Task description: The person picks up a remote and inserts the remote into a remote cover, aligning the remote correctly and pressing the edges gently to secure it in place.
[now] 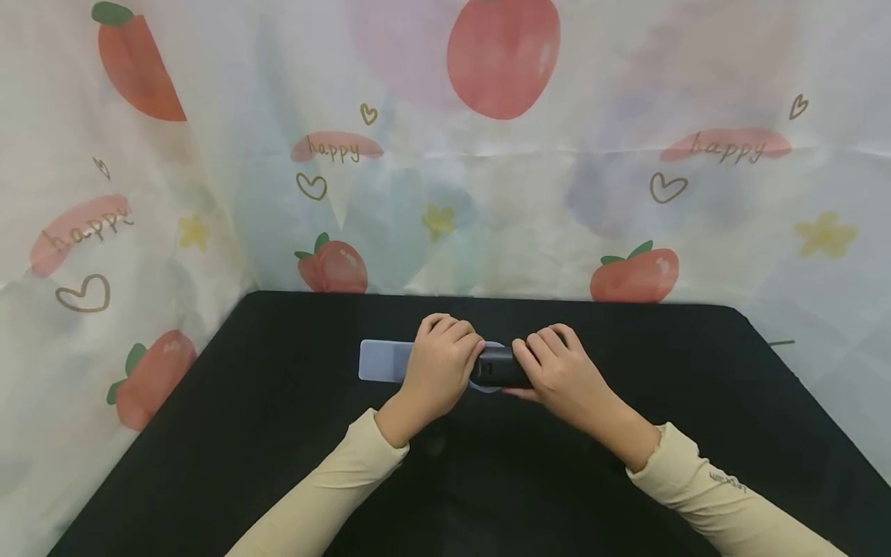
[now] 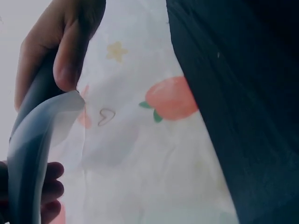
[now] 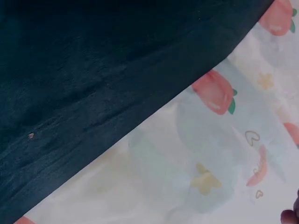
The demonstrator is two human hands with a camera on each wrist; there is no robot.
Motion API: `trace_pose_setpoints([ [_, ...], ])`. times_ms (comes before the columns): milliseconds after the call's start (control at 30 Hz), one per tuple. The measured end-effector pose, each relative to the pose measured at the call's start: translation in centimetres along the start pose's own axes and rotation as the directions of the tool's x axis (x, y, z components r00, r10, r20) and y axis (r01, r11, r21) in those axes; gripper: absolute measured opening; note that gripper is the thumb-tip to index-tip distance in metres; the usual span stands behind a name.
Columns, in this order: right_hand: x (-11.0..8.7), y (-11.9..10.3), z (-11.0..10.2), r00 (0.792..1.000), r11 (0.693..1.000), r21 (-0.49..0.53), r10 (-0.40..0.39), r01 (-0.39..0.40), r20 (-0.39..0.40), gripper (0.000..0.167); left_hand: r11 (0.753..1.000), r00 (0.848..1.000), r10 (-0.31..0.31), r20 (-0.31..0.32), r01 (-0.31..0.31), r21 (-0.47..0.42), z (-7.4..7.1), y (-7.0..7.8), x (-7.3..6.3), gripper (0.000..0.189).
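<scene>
In the head view both hands are close together over the far half of the black table. My left hand (image 1: 443,363) curls over a pale blue flat strip (image 1: 380,361), whose square end sticks out to the left. My right hand (image 1: 564,371) grips a black block-shaped piece (image 1: 503,367) with a small slot, thumb below and fingers above. A rounded blue edge shows behind the black piece. In the left wrist view, the smooth strip (image 2: 30,158) looks curved beside the black piece (image 2: 39,84). The strip's middle is hidden under the left hand.
A black cloth covers the table (image 1: 292,464). Behind and to the left hangs a pale curtain (image 1: 487,193) printed with fruit, hearts and "happy". In the right wrist view a fingertip (image 3: 288,216) shows at the lower right corner.
</scene>
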State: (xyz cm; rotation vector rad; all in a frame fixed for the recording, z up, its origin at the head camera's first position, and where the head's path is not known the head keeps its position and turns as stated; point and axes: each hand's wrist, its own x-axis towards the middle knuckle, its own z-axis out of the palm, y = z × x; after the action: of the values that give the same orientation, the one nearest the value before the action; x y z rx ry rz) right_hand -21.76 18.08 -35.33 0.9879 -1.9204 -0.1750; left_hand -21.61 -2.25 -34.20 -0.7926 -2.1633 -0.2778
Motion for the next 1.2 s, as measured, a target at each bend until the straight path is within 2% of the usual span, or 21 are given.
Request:
trace_pose_setpoints([
  [100,0.7,0.3,0.0,0.999,0.996,-0.076,0.047,-0.046,0.007,0.071,0.999,0.999,0.019,-0.033,-0.018,0.031,-0.1,-0.8,0.7,0.015],
  [200,1.3,0.8,-0.1,0.997,0.989,-0.126,0.083,-0.083,0.000,0.069,0.993,0.995,0.070,-0.065,-0.063,0.098,-0.2,-1.6,0.9,0.018],
  [367,1.3,1.6,-0.9,0.993,0.987,-0.108,0.119,-0.119,-0.004,0.068,0.963,0.984,0.166,-0.067,-0.148,0.225,-0.6,-2.9,0.2,0.062],
  [467,1.0,2.0,-1.3,0.990,0.987,-0.077,0.138,-0.138,-0.005,0.067,0.957,0.985,0.167,-0.052,-0.149,0.251,-0.9,-3.6,-0.2,0.075],
  [667,0.7,2.3,-1.8,0.988,0.987,-0.036,0.153,-0.154,-0.035,0.067,0.970,0.992,0.125,-0.004,-0.121,0.210,-1.1,-4.1,-0.5,0.067],
  [800,0.4,2.0,-1.8,0.990,0.989,-0.034,0.143,-0.144,-0.016,0.067,0.974,0.990,0.138,0.004,-0.136,0.181,-1.1,-4.1,-0.7,0.061],
  [967,-0.1,1.1,-1.4,0.985,0.986,-0.010,0.169,-0.169,0.017,0.067,0.975,0.988,0.151,0.025,-0.153,0.160,-1.1,-3.8,-1.1,0.060],
  [1200,-0.6,-0.3,-0.7,0.977,0.978,0.017,0.206,-0.207,0.053,0.066,0.972,0.987,0.157,0.044,-0.162,0.169,-0.6,-3.6,-1.8,0.061],
])
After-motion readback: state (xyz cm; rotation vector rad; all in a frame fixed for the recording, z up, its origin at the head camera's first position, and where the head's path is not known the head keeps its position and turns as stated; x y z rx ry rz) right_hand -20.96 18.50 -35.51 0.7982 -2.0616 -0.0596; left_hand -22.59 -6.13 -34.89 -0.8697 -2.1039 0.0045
